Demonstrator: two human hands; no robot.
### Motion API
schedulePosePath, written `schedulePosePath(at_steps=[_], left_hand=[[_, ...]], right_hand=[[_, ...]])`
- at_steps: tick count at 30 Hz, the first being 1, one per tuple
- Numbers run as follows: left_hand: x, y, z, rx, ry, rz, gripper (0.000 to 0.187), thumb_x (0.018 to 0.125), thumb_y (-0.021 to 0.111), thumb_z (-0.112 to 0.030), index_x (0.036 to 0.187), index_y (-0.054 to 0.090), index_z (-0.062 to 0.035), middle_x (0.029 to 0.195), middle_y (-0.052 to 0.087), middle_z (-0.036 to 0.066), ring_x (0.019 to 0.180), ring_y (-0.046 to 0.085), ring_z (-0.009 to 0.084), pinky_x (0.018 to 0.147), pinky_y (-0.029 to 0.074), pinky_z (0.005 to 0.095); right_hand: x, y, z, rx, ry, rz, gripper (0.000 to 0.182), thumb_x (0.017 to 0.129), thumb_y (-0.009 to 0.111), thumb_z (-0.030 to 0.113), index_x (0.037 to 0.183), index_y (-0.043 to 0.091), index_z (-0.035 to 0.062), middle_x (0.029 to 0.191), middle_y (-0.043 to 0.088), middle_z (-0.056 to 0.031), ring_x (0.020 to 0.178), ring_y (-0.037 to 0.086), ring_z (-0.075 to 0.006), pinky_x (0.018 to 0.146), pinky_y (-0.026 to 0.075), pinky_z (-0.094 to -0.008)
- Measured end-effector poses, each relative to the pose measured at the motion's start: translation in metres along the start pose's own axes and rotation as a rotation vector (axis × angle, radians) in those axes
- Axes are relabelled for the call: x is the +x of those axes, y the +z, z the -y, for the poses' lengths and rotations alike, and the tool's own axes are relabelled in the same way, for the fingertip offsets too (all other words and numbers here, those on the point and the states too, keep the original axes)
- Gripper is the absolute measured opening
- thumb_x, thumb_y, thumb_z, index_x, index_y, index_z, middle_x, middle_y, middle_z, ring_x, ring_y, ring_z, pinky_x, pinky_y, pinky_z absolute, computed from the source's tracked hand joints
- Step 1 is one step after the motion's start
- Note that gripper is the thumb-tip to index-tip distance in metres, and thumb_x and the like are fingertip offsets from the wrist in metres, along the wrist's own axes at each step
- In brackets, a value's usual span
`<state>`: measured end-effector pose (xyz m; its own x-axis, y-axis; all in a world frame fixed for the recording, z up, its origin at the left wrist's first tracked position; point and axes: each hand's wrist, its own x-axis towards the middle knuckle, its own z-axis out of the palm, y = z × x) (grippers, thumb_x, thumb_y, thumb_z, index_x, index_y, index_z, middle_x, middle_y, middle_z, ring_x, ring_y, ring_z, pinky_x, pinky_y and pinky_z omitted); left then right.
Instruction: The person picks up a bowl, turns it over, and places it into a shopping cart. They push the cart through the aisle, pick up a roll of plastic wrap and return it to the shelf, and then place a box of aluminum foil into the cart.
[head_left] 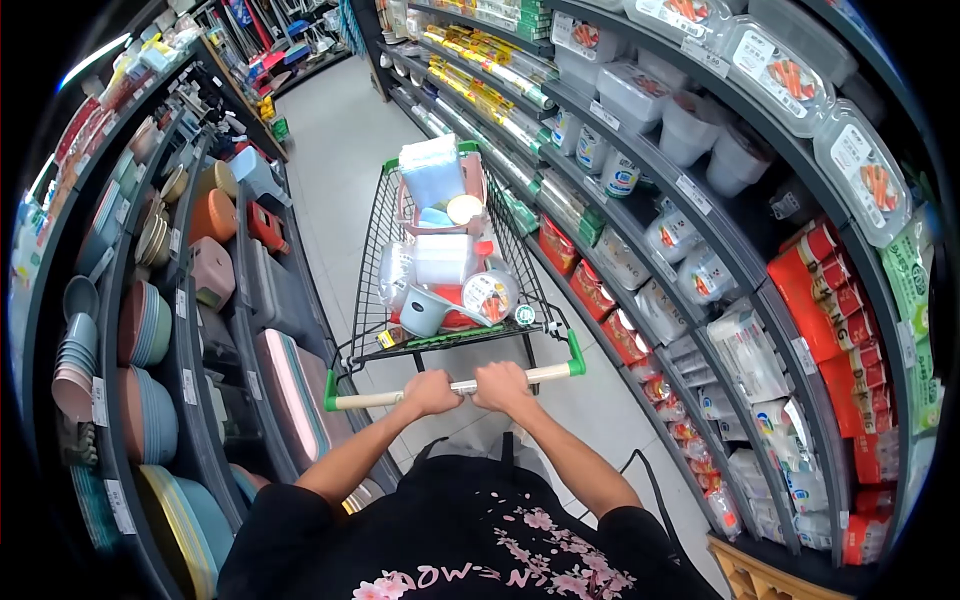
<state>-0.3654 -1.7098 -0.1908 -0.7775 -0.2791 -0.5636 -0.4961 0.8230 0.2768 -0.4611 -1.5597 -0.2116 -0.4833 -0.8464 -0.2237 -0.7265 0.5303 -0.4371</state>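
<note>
- In the head view, the handle (550, 374) of the shopping cart (372, 300) is gripped by both hands near its middle.
- The fingers of the left hand (433, 392) are curled closed around the handle; those of the right hand (502, 387) are wrapped around it in the same way, just beside the left.
- The handle is ended by a green bracket on each side, beyond the fingers of either hand.
- The cart is placed directly ahead of the fingers, over a light tiled floor (340, 130).
- At the near end of the load, ahead of the fingers, a light blue container (424, 312) is seen, with a round labelled tub (489, 297) to its right.
- Farther from the fingers, a white package (444, 259) is flanked on its left by a clear-wrapped item (396, 274).
- At the far end, a blue-and-white pack (433, 170) is held in a pink basket (475, 180), together with a round yellowish item (465, 209).
- To the left of the fingers, stacked bowls (148, 322) and other plastic ware are carried by shelves (190, 350).
- To their right, clear food boxes (775, 75) and red packs (830, 330) are displayed on another set of shelves (690, 195).
</note>
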Motion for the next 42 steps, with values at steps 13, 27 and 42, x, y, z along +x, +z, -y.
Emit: schedulePosePath(at_steps=[13,27,42], left_hand=[[0.083,-0.029,0.014,0.176,-0.007,-0.297,0.027,0.072,0.063,-0.029,0.081,0.072,-0.0059,0.072,0.069,0.020,0.070,0.070,0.0361,0.068,0.057,0.0453],[0.172,-0.100,0.044,0.056,-0.002,-0.432,0.025,0.070,0.065,-0.029,0.074,0.071,-0.0052,0.069,0.068,0.021,0.064,0.069,0.0367,0.061,0.056,0.0449],[0.286,-0.167,0.083,-0.083,0.035,-0.539,0.022,0.069,0.063,-0.025,0.070,0.069,-0.0042,0.066,0.067,0.021,0.060,0.067,0.0379,0.057,0.055,0.0467]], right_hand=[[0.107,-0.030,-0.033,-0.004,-0.047,0.011,0.022,0.066,0.067,0.023,0.077,0.074,0.0050,0.077,0.071,-0.0196,0.075,0.071,-0.0364,0.071,0.057,-0.0431],[0.231,-0.075,-0.049,-0.117,-0.068,0.138,0.027,0.068,0.067,0.028,0.083,0.073,0.0064,0.080,0.071,-0.0189,0.077,0.071,-0.0363,0.073,0.057,-0.0445],[0.368,-0.110,-0.070,-0.194,-0.064,0.085,0.024,0.068,0.066,0.030,0.080,0.072,0.0089,0.073,0.069,-0.0202,0.073,0.069,-0.0373,0.070,0.056,-0.0462]])
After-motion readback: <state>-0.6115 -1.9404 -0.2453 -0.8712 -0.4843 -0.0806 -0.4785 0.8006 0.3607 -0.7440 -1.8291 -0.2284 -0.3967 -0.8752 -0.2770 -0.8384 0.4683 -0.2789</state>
